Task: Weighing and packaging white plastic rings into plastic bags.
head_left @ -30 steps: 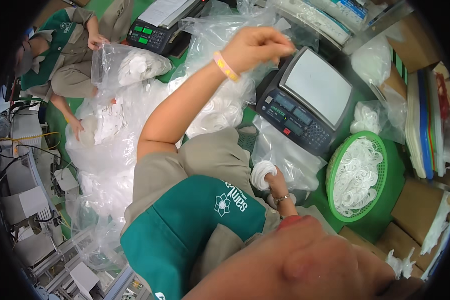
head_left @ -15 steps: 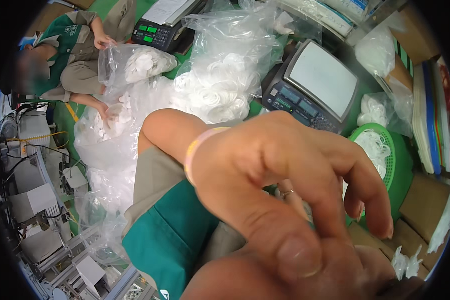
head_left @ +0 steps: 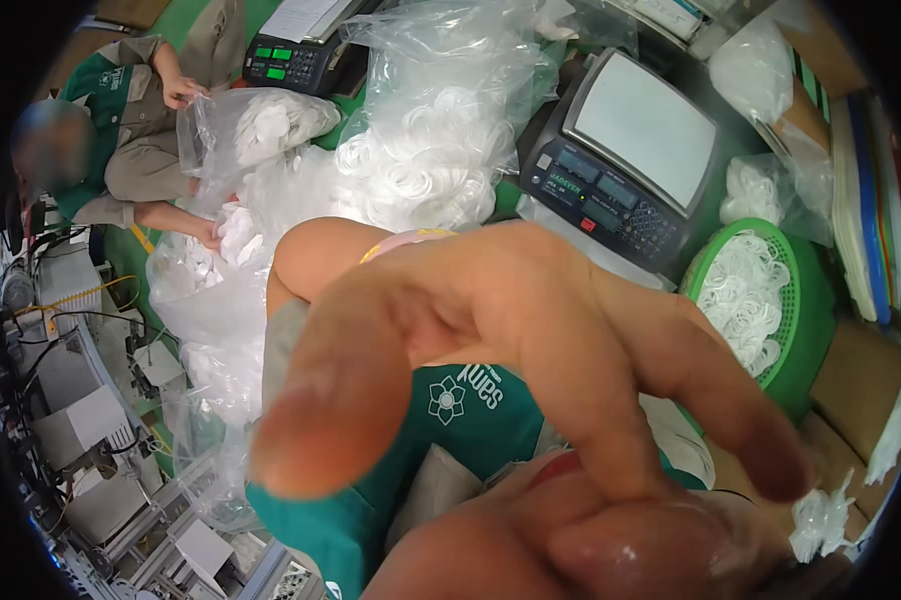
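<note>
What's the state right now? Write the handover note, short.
Left hand: open, fingers spread, close to the camera, holding nothing visible.
Right hand: out of view.
Things: white rings loose in the green basket at right; weighing scale beside it; clear bags of rings piled at centre. A co-worker's hand holds another bag.
Done: some rings bagged. Left: the basket's loose rings.
</note>
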`<state>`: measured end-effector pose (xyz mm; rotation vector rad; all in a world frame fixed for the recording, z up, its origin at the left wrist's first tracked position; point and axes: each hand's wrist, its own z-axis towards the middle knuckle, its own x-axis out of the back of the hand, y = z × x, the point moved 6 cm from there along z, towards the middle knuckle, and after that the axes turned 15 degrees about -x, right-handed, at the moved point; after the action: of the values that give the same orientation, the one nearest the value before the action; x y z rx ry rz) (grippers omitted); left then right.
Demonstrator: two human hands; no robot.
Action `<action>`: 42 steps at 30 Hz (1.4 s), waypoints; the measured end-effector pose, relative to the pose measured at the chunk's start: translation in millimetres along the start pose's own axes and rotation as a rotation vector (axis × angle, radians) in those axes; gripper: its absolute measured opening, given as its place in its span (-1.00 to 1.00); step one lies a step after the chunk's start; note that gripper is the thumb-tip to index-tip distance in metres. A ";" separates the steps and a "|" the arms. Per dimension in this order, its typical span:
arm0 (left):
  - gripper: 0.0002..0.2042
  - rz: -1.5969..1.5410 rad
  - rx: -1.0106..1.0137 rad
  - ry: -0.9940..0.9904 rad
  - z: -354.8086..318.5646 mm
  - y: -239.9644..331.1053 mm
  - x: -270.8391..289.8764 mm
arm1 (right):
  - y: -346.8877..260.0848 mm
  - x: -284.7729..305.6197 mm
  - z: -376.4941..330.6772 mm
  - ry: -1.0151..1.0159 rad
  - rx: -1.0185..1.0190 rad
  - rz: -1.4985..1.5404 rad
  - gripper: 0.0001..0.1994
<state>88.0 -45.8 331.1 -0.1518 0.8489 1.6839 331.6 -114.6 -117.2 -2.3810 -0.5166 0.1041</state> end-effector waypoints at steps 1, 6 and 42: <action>-0.51 0.042 -0.019 0.023 2.8 -8.6 -6.9 | -32.3 -21.8 10.4 -0.049 -0.004 -0.011 -0.72; -0.50 -0.102 0.047 0.029 6.5 -13.3 11.5 | -33.0 -27.9 -4.4 -0.100 -0.115 0.310 -0.71; -0.84 0.046 0.714 0.239 6.9 -116.6 28.1 | -54.5 84.3 18.7 0.539 0.296 -0.015 -0.73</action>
<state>185.6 -13.3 269.1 0.1622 1.5905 1.3246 386.7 -32.8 -90.8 -2.0009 -0.2385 -0.4289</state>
